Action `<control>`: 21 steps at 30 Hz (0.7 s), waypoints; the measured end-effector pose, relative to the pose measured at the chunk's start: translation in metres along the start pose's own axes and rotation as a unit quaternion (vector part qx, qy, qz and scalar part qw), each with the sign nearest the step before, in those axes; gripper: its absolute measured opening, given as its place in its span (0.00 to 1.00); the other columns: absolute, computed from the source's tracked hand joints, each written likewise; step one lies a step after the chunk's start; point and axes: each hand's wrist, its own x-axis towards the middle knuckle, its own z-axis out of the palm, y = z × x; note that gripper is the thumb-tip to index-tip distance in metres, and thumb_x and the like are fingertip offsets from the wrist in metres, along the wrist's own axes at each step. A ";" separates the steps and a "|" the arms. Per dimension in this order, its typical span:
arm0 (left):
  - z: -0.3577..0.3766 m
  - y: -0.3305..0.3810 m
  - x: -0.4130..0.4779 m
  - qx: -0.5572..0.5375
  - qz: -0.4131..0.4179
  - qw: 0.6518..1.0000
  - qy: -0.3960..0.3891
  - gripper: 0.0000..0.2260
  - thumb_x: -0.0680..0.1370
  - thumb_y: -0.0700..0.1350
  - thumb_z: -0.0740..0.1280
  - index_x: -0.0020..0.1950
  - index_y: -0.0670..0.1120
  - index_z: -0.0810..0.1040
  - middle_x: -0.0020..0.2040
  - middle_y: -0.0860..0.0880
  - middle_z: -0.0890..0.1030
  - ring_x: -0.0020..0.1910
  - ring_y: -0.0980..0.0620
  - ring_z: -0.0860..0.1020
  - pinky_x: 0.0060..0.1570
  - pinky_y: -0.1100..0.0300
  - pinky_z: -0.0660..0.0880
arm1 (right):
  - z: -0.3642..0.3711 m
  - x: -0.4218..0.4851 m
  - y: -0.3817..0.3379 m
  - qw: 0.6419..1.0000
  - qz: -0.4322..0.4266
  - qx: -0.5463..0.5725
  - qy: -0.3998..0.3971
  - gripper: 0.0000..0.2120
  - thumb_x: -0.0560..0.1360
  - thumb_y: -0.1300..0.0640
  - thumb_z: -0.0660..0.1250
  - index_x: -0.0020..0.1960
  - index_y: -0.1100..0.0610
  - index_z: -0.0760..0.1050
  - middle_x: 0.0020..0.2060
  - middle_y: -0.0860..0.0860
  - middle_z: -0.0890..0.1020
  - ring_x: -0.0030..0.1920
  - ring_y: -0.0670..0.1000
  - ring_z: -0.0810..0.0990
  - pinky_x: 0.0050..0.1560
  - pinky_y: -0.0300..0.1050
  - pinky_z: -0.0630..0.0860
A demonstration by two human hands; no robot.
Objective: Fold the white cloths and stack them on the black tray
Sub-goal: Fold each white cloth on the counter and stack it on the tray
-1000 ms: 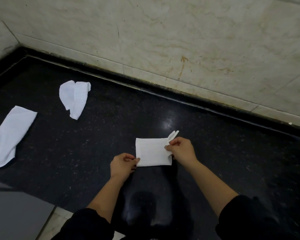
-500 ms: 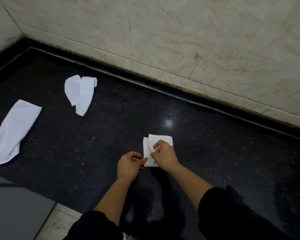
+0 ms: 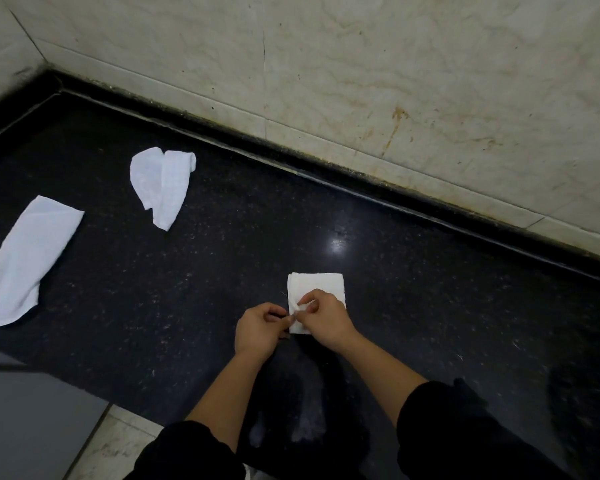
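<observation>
A small folded white cloth (image 3: 321, 285) lies flat on the black counter (image 3: 222, 271) in front of me. My right hand (image 3: 326, 318) rests on its near half, fingers pinching its left edge. My left hand (image 3: 260, 327) is just left of it, fingertips pinching the same near-left edge. A crumpled white cloth (image 3: 163, 185) lies at the back left. A long, loosely folded white cloth (image 3: 25, 258) lies at the far left. No black tray can be told apart from the dark surface.
A stained marble wall (image 3: 395, 81) runs along the back of the counter, with a corner at the upper left. The counter's front edge is at the lower left, above a grey panel (image 3: 25, 427) and pale floor tile (image 3: 118, 445).
The cloth went from a wide rectangle to a small square as my right hand folded its right end over to the left. Both hands now pinch its left edge.
</observation>
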 end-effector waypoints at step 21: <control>-0.005 0.007 -0.005 -0.027 -0.010 0.999 -0.024 0.10 0.72 0.42 0.75 0.50 0.42 0.80 0.42 0.43 0.84 0.35 0.52 0.81 0.38 0.60 0.80 | -0.046 0.009 0.038 0.968 0.139 0.187 0.097 0.03 0.72 0.59 0.71 0.43 0.58 0.78 0.45 0.56 0.83 0.45 0.55 0.82 0.46 0.50 0.80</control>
